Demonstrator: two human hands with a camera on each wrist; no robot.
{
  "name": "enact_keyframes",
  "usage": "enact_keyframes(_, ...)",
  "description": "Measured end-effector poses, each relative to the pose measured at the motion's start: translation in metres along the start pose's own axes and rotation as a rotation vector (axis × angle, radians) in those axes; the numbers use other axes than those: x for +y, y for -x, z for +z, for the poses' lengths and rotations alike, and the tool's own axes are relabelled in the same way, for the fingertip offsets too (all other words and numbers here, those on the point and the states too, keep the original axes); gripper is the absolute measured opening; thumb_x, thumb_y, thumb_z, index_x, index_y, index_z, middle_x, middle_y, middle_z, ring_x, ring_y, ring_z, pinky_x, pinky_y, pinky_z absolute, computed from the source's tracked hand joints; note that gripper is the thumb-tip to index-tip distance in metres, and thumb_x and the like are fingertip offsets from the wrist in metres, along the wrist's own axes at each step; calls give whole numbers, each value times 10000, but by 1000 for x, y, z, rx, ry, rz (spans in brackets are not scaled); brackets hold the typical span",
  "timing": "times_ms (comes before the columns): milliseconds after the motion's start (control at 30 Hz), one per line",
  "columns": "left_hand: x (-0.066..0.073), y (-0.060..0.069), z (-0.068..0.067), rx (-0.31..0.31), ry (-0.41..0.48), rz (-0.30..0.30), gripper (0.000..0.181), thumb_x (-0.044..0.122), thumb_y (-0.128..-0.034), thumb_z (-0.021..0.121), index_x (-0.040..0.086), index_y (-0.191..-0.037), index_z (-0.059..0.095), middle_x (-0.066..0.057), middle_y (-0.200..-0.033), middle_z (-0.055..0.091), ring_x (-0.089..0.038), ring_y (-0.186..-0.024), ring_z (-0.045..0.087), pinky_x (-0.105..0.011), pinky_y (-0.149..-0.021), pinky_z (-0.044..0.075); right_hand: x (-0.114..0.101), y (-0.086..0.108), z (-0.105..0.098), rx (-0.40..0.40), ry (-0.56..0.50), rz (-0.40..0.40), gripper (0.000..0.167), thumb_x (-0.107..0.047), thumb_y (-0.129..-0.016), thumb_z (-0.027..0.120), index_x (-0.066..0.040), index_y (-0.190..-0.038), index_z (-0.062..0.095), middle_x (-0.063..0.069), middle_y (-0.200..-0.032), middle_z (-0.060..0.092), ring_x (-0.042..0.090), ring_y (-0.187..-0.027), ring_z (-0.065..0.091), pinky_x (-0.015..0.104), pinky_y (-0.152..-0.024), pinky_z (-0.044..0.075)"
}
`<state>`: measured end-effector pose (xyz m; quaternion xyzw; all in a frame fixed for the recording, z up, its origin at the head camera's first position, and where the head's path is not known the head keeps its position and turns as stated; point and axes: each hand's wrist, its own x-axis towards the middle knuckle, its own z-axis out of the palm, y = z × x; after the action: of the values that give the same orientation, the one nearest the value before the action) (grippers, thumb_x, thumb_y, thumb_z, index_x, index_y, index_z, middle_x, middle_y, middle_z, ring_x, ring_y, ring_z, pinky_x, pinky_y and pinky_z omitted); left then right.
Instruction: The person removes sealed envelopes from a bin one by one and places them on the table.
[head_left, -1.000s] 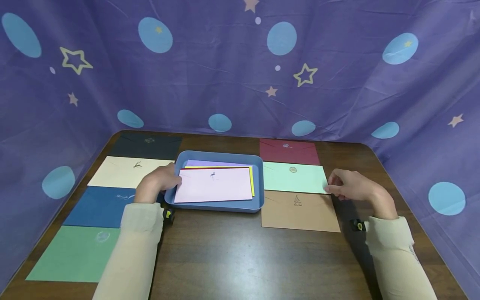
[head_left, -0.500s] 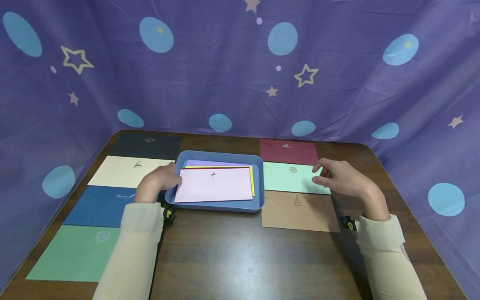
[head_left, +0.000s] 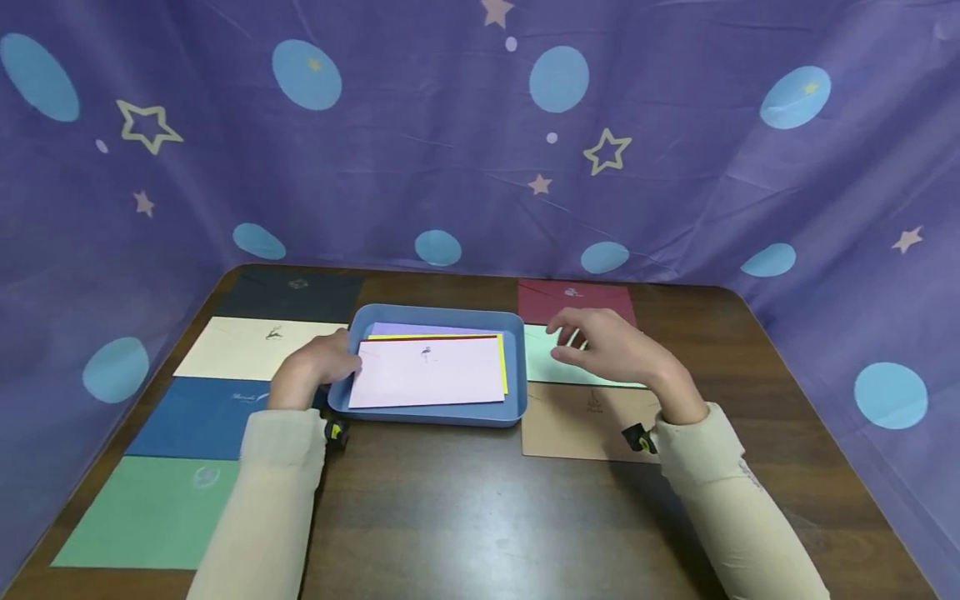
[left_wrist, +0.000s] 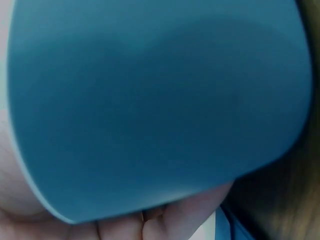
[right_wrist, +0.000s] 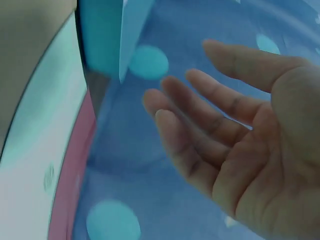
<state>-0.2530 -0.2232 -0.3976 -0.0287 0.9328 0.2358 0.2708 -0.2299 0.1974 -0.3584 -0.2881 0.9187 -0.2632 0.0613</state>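
A blue tray [head_left: 442,415] at the table's middle carries a stack of envelopes, with a pale pink one [head_left: 427,375] on top and yellow and lilac ones showing behind it. My left hand [head_left: 318,362] grips the tray's left edge, thumb inside; in the left wrist view the fingers [left_wrist: 185,212] curl beneath the blue wall [left_wrist: 160,110]. Above the mint envelope [head_left: 547,358], right of the tray, my right hand [head_left: 607,346] hovers with nothing in it. The right wrist view shows that hand [right_wrist: 250,145] with fingers loosely bent and apart.
Left of the tray lie dark green [head_left: 292,292], cream [head_left: 232,348], blue [head_left: 195,417] and light green [head_left: 150,512] envelopes in a column. On the right, a maroon envelope [head_left: 555,300] lies behind the mint one and a tan one [head_left: 577,433] in front. A purple curtain [head_left: 450,150] surrounds the table.
My right hand has left the mint envelope's right edge and moved left over it towards the tray, its fingers spreading apart. My left hand has kept its grip on the tray.
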Motion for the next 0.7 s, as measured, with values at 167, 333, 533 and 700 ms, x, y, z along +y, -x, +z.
enact_keyframes(167, -2, -2, 0, 6, -16, 7, 634, 115, -1000, 515, -187, -1515, 302, -292, -1177, 554, -366, -969, 584, -395, -755, 478, -18, -32, 19, -33, 9, -85, 359, -143, -993, 751, -18, -1321, 677, 119, -1224, 725, 271, -1072, 702, 463, -923, 581)
enact_keyframes(333, -5, -4, 2, 7, -8, 9, 633, 116, -994, 515, -184, -1511, 309, -273, -1134, 562, -345, -930, 589, -377, -730, 476, -31, -58, 42, -112, 53, -135, 404, -139, -1006, 720, 11, -1376, 658, 164, -1364, 675, 342, -1245, 638, 478, -1052, 512)
enact_keyframes(533, -5, -2, 1, 9, -13, 16, 651, 120, -980, 529, -183, -1513, 309, -281, -1135, 561, -361, -945, 587, -390, -736, 475, -37, -76, 62, -222, 111, -61, 526, -196, -1007, 723, 3, -1474, 584, 148, -1490, 590, 311, -1408, 497, 463, -1155, 431)
enact_keyframes(700, -4, -3, 0, 7, -17, 20, 666, 128, -981, 534, -186, -1518, 299, -286, -1150, 557, -362, -951, 584, -391, -739, 476, -34, -82, 71, -227, 163, -31, 558, -191, -979, 759, 9, -1468, 577, 172, -1428, 618, 314, -1332, 534, 452, -1112, 467)
